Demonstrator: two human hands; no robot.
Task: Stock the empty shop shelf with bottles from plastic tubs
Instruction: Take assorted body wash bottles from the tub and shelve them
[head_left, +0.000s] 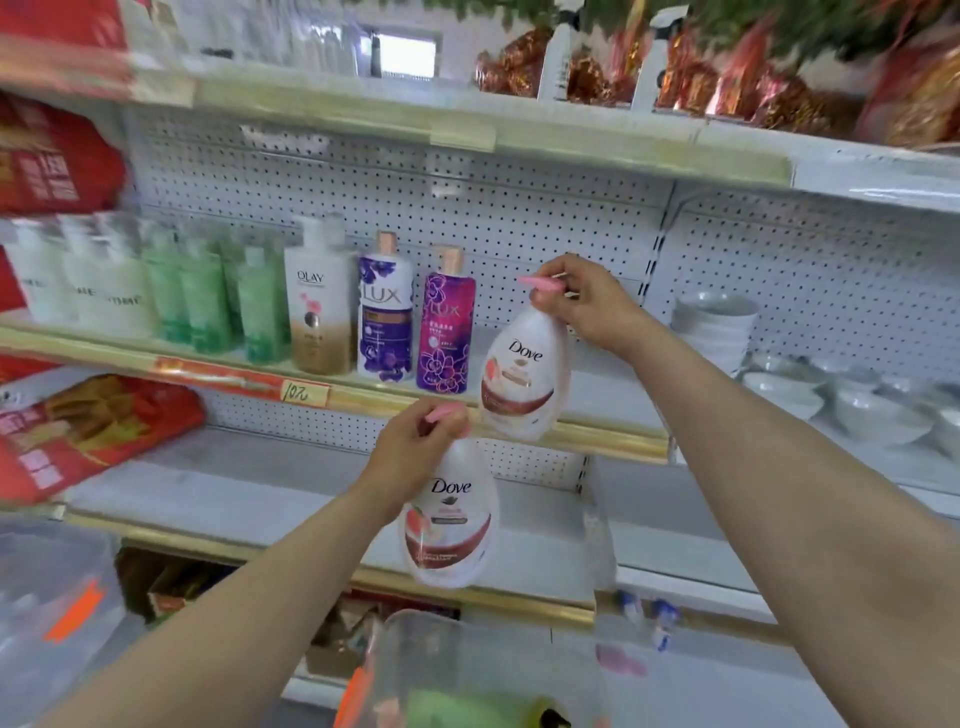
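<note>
My right hand (587, 306) grips the pink pump top of a white Dove bottle (522, 374), which hangs tilted just above the middle shelf (597, 431), right of a purple Lux bottle (445, 325). My left hand (415, 452) holds a second Dove bottle (449, 525) by its pink pump, lower down, in front of the bare shelf below (234, 493). A clear plastic tub (467, 670) sits at the bottom centre, with a green item and a pink pump inside.
On the middle shelf stand a blue Lux bottle (385, 312), an Olay bottle (318, 301), green bottles (218, 296) and white ones (78, 280). Stacked white bowls (831, 384) fill the right bay. Red packages (78, 431) lie left. Another clear tub (57, 613) is at lower left.
</note>
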